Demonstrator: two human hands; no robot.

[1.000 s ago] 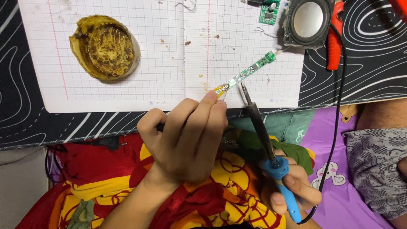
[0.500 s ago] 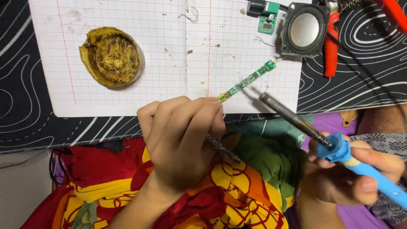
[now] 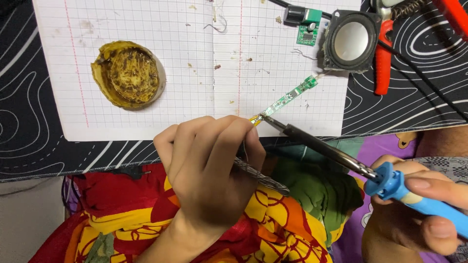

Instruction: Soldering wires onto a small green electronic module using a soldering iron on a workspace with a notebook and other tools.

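Note:
My left hand [image 3: 209,165] is curled around metal tweezers [image 3: 261,178], whose tip pins the near end of a thin green circuit strip [image 3: 285,100] lying on squared paper [image 3: 146,39]. My right hand [image 3: 424,209] grips the blue handle of a soldering iron [image 3: 331,153]. The iron's metal tip touches the strip's near end, right beside my left fingertips.
A round tin of brownish flux [image 3: 129,73] sits on the paper at the left. A small green board with a black knob [image 3: 304,24], a square speaker [image 3: 350,41] and red-handled pliers [image 3: 382,53] lie at the top right. Colourful cloth [image 3: 292,209] covers my lap.
My right hand swung the soldering iron from upright to a low slant coming from the right. Its tip now rests on the strip's near end. The left hand stays put.

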